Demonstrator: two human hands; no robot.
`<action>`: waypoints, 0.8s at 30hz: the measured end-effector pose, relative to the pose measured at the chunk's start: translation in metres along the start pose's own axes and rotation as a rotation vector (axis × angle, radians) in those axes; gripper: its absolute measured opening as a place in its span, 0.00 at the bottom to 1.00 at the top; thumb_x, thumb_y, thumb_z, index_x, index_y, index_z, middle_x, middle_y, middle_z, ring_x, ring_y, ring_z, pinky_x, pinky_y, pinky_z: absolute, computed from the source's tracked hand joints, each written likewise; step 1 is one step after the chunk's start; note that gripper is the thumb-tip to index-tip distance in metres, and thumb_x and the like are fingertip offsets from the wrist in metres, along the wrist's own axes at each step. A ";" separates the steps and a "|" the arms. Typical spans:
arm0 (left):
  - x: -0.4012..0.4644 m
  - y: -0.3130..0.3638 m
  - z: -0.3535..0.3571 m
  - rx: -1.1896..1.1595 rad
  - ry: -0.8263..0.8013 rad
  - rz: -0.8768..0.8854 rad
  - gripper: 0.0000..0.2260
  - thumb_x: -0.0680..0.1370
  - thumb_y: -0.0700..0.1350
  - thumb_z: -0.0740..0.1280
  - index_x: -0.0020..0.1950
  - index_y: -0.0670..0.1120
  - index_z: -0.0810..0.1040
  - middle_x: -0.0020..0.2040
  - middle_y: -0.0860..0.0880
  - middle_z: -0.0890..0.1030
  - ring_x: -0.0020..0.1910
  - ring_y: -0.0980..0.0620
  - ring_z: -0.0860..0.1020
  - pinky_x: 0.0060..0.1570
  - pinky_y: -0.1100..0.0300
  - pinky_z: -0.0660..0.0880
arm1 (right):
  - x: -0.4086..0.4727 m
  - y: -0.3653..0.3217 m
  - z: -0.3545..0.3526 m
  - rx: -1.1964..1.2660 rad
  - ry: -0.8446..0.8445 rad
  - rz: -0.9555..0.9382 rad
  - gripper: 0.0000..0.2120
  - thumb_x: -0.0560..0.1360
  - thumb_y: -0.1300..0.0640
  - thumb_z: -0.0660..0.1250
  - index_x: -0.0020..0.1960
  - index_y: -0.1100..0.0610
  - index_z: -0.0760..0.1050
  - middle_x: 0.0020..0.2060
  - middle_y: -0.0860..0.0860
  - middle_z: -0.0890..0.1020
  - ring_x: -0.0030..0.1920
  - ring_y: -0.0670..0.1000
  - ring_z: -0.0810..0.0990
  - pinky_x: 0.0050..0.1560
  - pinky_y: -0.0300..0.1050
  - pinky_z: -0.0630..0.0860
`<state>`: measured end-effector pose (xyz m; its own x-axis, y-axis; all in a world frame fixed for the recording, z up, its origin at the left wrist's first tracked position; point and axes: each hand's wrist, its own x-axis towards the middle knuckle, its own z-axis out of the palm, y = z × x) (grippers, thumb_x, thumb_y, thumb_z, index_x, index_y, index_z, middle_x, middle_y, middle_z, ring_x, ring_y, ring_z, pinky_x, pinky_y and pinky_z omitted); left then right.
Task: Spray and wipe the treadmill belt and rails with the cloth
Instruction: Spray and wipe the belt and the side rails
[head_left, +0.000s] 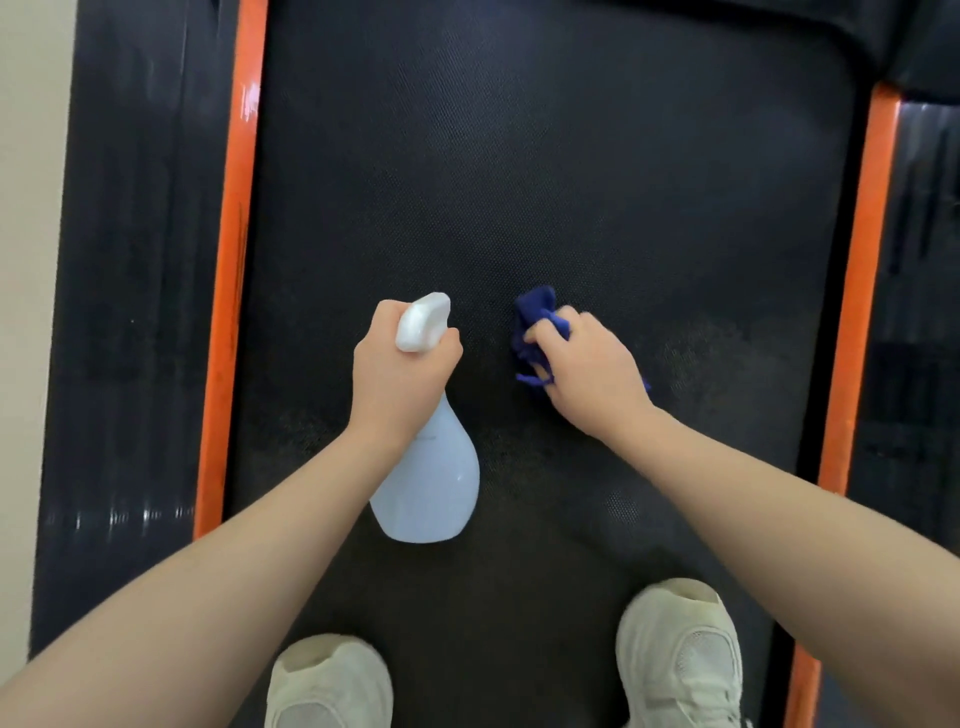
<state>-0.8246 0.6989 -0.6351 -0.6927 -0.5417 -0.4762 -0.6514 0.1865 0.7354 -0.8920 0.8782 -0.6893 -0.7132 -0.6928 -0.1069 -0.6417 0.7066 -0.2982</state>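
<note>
A black textured treadmill belt (545, 171) fills the middle of the view, edged by an orange strip on the left (234, 249) and another on the right (865, 270). My left hand (400, 379) grips the neck of a pale blue spray bottle (431, 483) with a white trigger head, its nozzle pointing away from me over the belt. My right hand (592, 364) holds a bunched dark blue cloth (535, 317) just above or on the belt, to the right of the bottle. Whether the cloth touches the belt is unclear.
Two white sneakers stand on the belt near me, the left (327, 686) and the right (680, 654). Black side rails lie outside the orange strips, left (130, 286) and right (914, 312). A beige floor (31, 208) runs along the far left.
</note>
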 end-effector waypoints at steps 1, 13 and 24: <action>-0.001 0.002 -0.001 -0.008 -0.017 -0.008 0.09 0.75 0.44 0.67 0.52 0.43 0.71 0.41 0.56 0.73 0.39 0.59 0.72 0.37 0.68 0.68 | -0.018 0.004 -0.004 -0.023 -0.028 -0.016 0.12 0.63 0.64 0.74 0.44 0.63 0.75 0.38 0.60 0.75 0.32 0.59 0.74 0.30 0.45 0.69; -0.008 0.002 0.000 0.008 0.026 0.023 0.09 0.74 0.43 0.68 0.51 0.44 0.72 0.39 0.56 0.73 0.38 0.58 0.73 0.36 0.68 0.68 | 0.024 -0.026 0.007 -0.004 0.098 -0.078 0.18 0.59 0.63 0.76 0.45 0.61 0.74 0.39 0.61 0.75 0.33 0.59 0.74 0.30 0.45 0.65; -0.021 0.008 0.009 0.052 0.076 0.067 0.08 0.75 0.43 0.68 0.51 0.46 0.71 0.41 0.57 0.74 0.39 0.61 0.74 0.33 0.74 0.67 | 0.022 -0.008 0.004 -0.058 0.076 -0.066 0.14 0.58 0.59 0.77 0.41 0.59 0.77 0.37 0.58 0.76 0.32 0.59 0.74 0.30 0.44 0.64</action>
<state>-0.8187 0.7193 -0.6235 -0.7113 -0.5865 -0.3874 -0.6209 0.2661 0.7373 -0.9016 0.8571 -0.6927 -0.6868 -0.7267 -0.0158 -0.7017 0.6685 -0.2463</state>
